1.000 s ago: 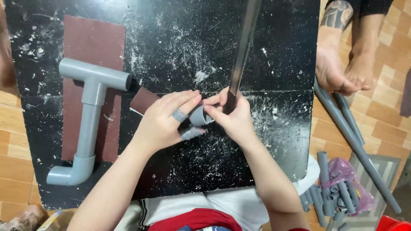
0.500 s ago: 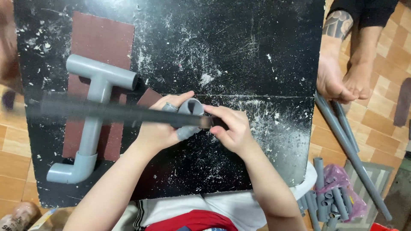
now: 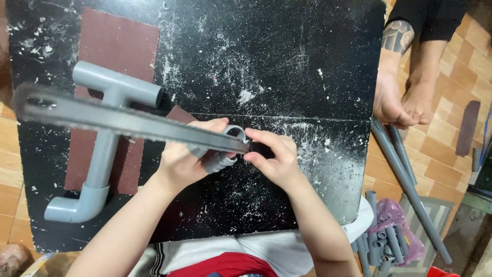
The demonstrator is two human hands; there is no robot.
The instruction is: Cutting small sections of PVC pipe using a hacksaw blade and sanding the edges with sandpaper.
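Head view, left hand [image 3: 187,161] gripping pipe fitting [image 3: 220,154], right hand [image 3: 274,159] holding file [image 3: 128,120]

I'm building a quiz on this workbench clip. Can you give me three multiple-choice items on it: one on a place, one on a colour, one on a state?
1. Where does the assembled T-shaped pipe piece lie?
A. On the left part of the black board
B. On the tiled floor at right
C. Across the person's lap

2. What colour is the sheet under that pipe piece?
A. Bright yellow
B. Reddish brown
C. White

3. How is the small grey fitting held?
A. It lies loose on the board
B. In the left hand's grip, with the long tool across it
C. It is inside the pink bag

Answers: 1 A, it lies left of both hands on the black board. 2 B, the sheet shows reddish brown around the pipe. 3 B, the left hand wraps it while the right hand holds the long tool by its end.
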